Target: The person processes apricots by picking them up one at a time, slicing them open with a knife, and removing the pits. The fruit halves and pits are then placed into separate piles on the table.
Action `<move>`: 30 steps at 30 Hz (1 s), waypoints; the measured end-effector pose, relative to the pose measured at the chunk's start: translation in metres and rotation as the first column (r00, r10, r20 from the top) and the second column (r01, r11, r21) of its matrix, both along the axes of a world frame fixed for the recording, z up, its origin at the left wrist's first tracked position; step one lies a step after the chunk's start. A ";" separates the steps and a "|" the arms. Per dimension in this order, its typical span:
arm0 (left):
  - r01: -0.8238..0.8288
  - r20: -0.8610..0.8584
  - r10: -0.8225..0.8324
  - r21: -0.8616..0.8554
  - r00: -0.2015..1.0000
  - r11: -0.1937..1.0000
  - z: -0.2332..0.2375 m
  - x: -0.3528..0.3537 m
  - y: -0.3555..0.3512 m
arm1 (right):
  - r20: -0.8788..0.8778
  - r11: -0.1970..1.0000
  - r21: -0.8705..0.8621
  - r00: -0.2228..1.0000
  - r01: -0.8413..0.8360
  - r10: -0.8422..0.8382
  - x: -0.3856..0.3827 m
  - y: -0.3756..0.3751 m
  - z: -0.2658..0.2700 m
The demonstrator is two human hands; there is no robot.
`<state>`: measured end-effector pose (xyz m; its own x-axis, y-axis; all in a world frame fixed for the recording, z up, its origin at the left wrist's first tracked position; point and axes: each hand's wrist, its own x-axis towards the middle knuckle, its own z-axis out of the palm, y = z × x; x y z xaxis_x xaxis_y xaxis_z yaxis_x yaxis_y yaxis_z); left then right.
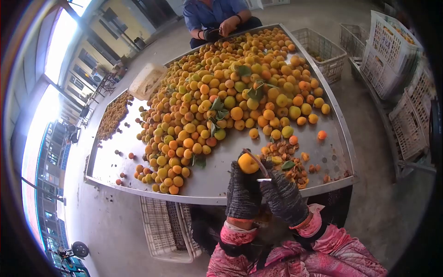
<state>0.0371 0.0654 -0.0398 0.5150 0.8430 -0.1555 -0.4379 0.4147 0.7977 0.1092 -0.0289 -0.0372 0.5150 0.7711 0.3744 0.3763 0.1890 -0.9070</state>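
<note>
My left hand (243, 194), in a dark grey knit glove, grips a yellow-orange apricot (248, 164) at its fingertips, just over the near edge of the metal table (210, 177). Close beside it, my right hand (284, 195), gloved alike, is closed on a thin curved tool (265, 175) with a shiny metal strip. The tool's curve passes along the right side of the fruit. To the right of the hands lies a heap of apricot pits and torn pieces (290, 154), with a green leaf on it. A large pile of whole apricots (198, 106) covers much of the table beyond.
Across the table a person (217, 18) in a blue shirt works at the far edge. A pale plastic tub (147, 81) sits at the left rim near small brown pits (113, 115). Crates stand below (159, 226), behind right (323, 53) and stacked at right (385, 55).
</note>
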 end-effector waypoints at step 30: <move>-0.154 -0.093 0.137 -0.214 0.986 0.965 0.023 -0.044 -0.046 | 0.674 0.997 0.043 0.735 0.064 -0.076 -0.039 -0.035 0.013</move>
<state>-0.0070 0.0189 -0.0165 0.3689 0.8487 -0.3791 -0.4478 0.5196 0.7276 0.0702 -0.0637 -0.0247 0.1751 0.7340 0.6562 0.9013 0.1487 -0.4069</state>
